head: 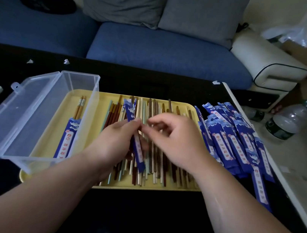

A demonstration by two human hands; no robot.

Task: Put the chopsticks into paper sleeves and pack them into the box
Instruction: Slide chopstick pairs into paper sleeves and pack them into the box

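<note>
Sleeving step, one pair in hand.

- Left hand (114,140): fingers curled round a blue paper sleeve (137,153), held tilted over the middle of the yellow tray (168,191). Patterned chopstick tips (135,103) show past its far end, so I judge the pair is in, or nearly.
- Right hand (175,138): thumb and forefinger drawn together right at the sleeve, beside my left fingertips. Whether they pinch paper, a stick, or only touch, I cannot tell. Likely purpose: steadying or seating the pair.
- Loose chopsticks (156,107): mixed colours, lying lengthwise across the tray, directly under both hands. Short reach for the next pair.
- Empty sleeves (233,138): fanned in a heap along the worktop's (136,212) right edge, on my right hand's side.
- Clear box (89,108): near the worktop's left edge, sitting over the tray's left end, lid (12,117) thrown open leftward. One sleeved pair (68,138) lies inside along its length.

Judgement: early in the job; one packed, many loose. The held pair goes left into the box, alongside the first.
</note>
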